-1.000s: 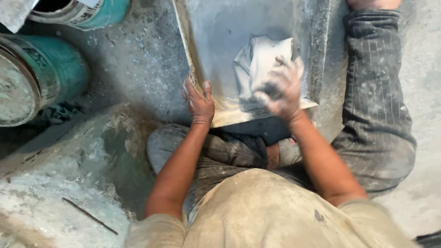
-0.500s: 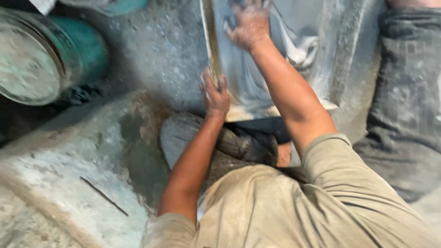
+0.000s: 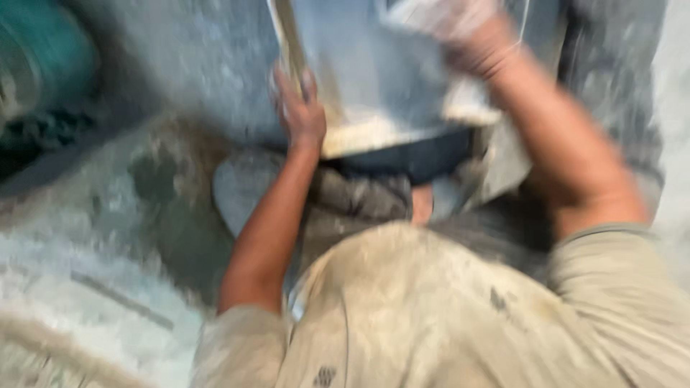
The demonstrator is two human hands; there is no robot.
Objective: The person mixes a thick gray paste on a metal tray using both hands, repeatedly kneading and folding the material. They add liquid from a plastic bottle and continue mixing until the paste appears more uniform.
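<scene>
The frame is blurred by motion. A pale grey flat slab (image 3: pixel 374 79) lies in front of me, its near edge resting over my knees. My left hand (image 3: pixel 298 108) grips the slab's left edge near its near corner. My right hand (image 3: pixel 467 39) presses a crumpled whitish cloth (image 3: pixel 431 16) on the slab's top face, toward the far right. The cloth is partly cut off by the top of the frame.
A teal drum (image 3: pixel 39 65) stands at the upper left on the dusty concrete floor (image 3: pixel 180 65). A pale stone block with a thin dark stick (image 3: pixel 118 298) on it lies at the lower left. My legs in dusty grey trousers (image 3: pixel 618 93) flank the slab.
My right hand with the cloth moved from the slab's near part to the far left, then across to the far right. My left hand kept its grip on the left edge.
</scene>
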